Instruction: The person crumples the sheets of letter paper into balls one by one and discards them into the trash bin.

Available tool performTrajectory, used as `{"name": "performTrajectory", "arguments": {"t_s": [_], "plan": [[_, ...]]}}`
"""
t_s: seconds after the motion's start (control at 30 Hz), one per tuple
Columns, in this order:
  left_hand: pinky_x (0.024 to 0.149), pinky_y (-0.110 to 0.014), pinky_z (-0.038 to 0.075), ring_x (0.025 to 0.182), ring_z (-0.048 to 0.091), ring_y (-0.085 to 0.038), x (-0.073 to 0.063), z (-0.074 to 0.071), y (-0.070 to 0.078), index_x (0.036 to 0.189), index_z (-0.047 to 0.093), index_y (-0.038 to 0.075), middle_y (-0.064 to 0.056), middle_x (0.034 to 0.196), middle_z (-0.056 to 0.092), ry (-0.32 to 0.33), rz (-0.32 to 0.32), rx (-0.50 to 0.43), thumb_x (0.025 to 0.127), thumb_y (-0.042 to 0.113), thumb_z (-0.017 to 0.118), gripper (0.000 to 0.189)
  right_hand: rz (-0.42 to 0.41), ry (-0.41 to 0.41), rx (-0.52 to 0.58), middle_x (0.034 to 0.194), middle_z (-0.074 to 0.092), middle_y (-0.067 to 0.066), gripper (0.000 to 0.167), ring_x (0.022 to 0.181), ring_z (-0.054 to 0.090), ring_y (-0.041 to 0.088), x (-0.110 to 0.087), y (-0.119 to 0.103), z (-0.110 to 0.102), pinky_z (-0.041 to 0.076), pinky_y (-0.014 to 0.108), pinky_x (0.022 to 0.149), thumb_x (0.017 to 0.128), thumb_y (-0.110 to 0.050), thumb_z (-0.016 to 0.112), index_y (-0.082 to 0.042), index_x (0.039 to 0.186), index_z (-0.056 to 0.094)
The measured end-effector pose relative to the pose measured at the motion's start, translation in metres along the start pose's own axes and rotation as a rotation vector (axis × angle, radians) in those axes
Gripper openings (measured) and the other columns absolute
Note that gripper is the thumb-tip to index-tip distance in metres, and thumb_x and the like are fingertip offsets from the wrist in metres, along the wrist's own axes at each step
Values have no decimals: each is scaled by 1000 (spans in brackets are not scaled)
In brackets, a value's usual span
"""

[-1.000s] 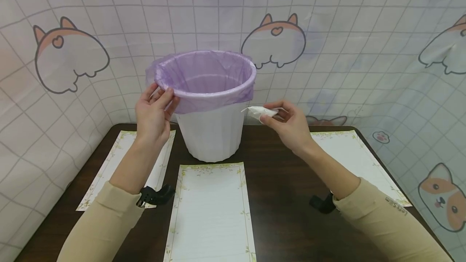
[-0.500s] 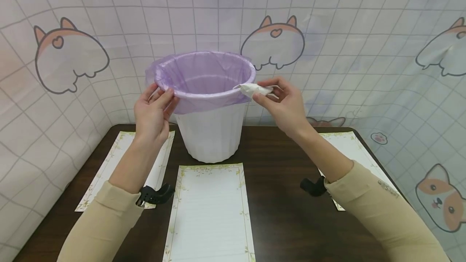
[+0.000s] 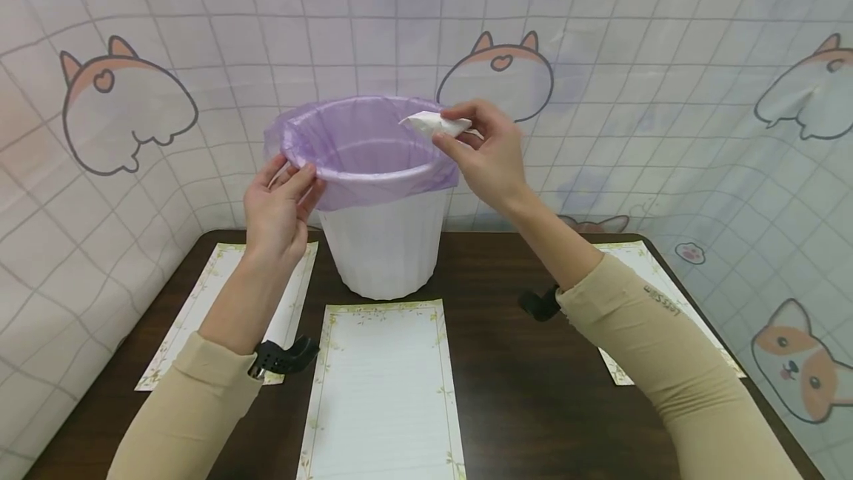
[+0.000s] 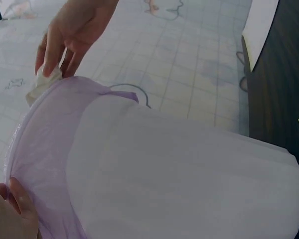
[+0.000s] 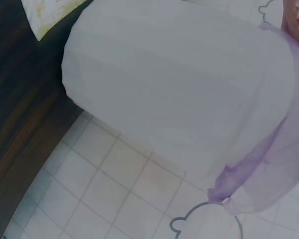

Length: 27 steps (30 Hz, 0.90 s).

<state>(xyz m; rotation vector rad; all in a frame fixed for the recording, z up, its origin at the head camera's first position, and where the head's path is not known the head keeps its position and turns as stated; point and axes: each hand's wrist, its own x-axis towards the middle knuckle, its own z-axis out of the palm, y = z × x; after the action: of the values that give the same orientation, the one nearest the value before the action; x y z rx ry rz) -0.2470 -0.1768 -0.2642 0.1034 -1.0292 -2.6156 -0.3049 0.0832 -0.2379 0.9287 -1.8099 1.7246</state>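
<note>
A white trash can [image 3: 383, 247] stands upright on the dark table, lined with a thin purple trash bag [image 3: 360, 150] folded over its rim. My left hand [image 3: 276, 210] holds the front left of the bagged rim between thumb and fingers. Over the right side of the opening, my right hand [image 3: 493, 158] pinches a crumpled white tissue [image 3: 429, 124] with thumb and fingers. In the left wrist view, the tissue [image 4: 42, 87] overlaps the far rim. The right wrist view shows the can's side [image 5: 169, 89] and part of the left hand [image 5: 295, 20]; the tissue is out of sight there.
On the dark wooden table [image 3: 500, 361] lie three sheets of bordered paper: one in front of the can [image 3: 383, 391], one at left [image 3: 193, 317], one at right [image 3: 656, 295], partly behind the right sleeve. A gridded cloth [image 3: 333, 21] with corgi drawings hangs behind.
My right hand has risen and moved left with the tissue, from beside the can to over its opening. The left hand has stayed at the rim.
</note>
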Motion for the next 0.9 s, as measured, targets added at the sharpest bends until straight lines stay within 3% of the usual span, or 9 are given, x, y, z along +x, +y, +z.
{"name": "performTrajectory", "arguments": {"t_s": [0.33, 0.53, 0.77, 0.9], "plan": [[72, -25, 59, 80, 66, -19, 0, -4, 0, 147, 41, -4, -14, 107, 56, 0, 7, -30, 87, -18, 70, 68, 119, -64, -162, 119, 66, 17, 27, 102, 61, 24, 23, 17, 16, 55, 31, 93, 85, 5, 81, 9, 109, 68], [75, -25, 59, 82, 66, -18, 1, -2, -1, 148, 40, -4, -15, 111, 55, -14, 7, -14, 88, -17, 70, 69, 107, -104, -212, 115, 68, 13, 27, 101, 62, 21, 27, 23, 18, 54, 32, 95, 86, -5, 84, 4, 108, 72], [76, -26, 59, 83, 67, -19, 2, -1, -2, 147, 40, -4, -15, 111, 55, -17, 12, -6, 88, -17, 70, 67, 117, -160, -213, 133, 64, 11, 42, 127, 59, 21, 27, 24, 19, 48, 26, 102, 90, -16, 83, 0, 127, 68], [76, -26, 59, 84, 66, -18, 2, -2, -1, 148, 39, -3, -15, 111, 54, -13, 14, -8, 88, -17, 69, 68, 75, -169, -204, 133, 64, 13, 39, 128, 58, 21, 23, 23, 18, 46, 28, 104, 92, -12, 80, 2, 126, 66]]}}
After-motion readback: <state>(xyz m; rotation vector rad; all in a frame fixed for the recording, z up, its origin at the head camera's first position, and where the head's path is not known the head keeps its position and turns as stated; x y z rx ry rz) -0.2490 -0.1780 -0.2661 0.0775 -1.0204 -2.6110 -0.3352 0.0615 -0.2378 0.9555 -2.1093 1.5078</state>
